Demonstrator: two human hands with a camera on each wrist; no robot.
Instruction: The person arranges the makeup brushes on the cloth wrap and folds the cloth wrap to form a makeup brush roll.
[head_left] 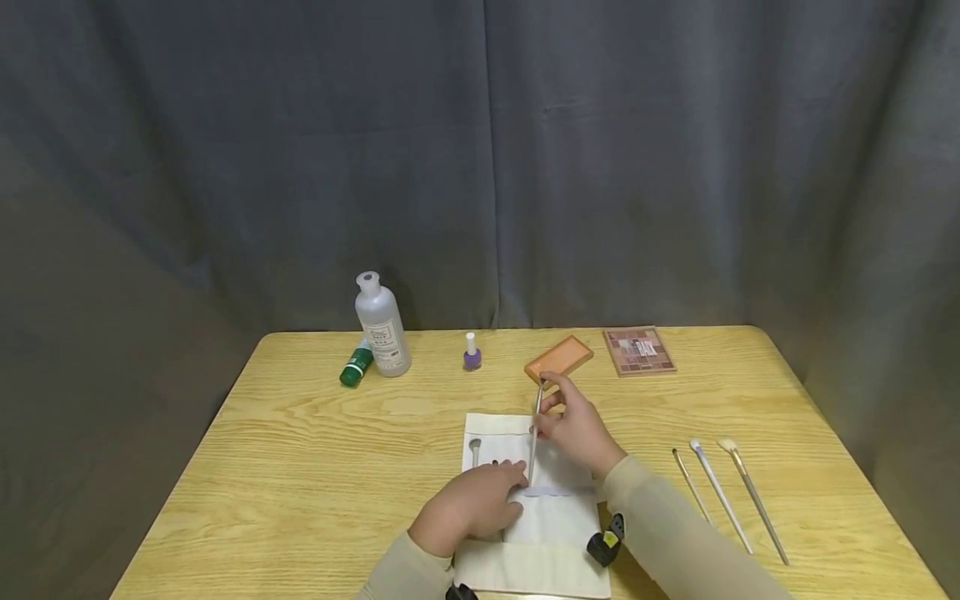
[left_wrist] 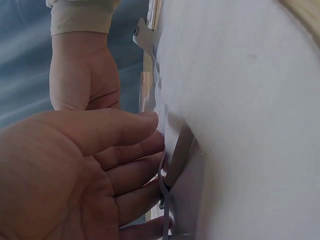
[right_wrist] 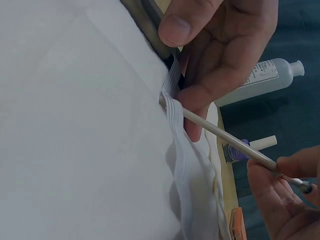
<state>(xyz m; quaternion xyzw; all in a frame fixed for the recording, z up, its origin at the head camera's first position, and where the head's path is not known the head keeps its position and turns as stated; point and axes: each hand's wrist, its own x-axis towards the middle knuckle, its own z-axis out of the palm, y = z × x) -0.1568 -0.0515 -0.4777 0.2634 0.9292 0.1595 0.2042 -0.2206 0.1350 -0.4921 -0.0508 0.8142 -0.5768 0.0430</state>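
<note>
A white cloth brush roll (head_left: 558,517) lies flat at the table's near edge. My left hand (head_left: 504,483) rests on it, fingers fairly straight, their tips touching the cloth at the elastic band (head_left: 550,492). My right hand (head_left: 546,410) pinches a thin makeup brush (head_left: 534,442) near its top. The brush's lower end runs down under the band. In the right wrist view the brush handle (right_wrist: 225,137) enters the band (right_wrist: 172,107) beside my left hand's fingers (right_wrist: 200,100). The left wrist view shows my left hand (left_wrist: 140,150) against the band (left_wrist: 167,135). Another brush (head_left: 475,451) sits in the roll's left part.
Three loose brushes (head_left: 720,496) lie to the right of the roll. Along the back stand a white bottle (head_left: 382,325), a green tube (head_left: 356,365), a purple nail polish (head_left: 472,353), an orange compact (head_left: 558,358) and an eyeshadow palette (head_left: 639,350). A grey curtain hangs behind.
</note>
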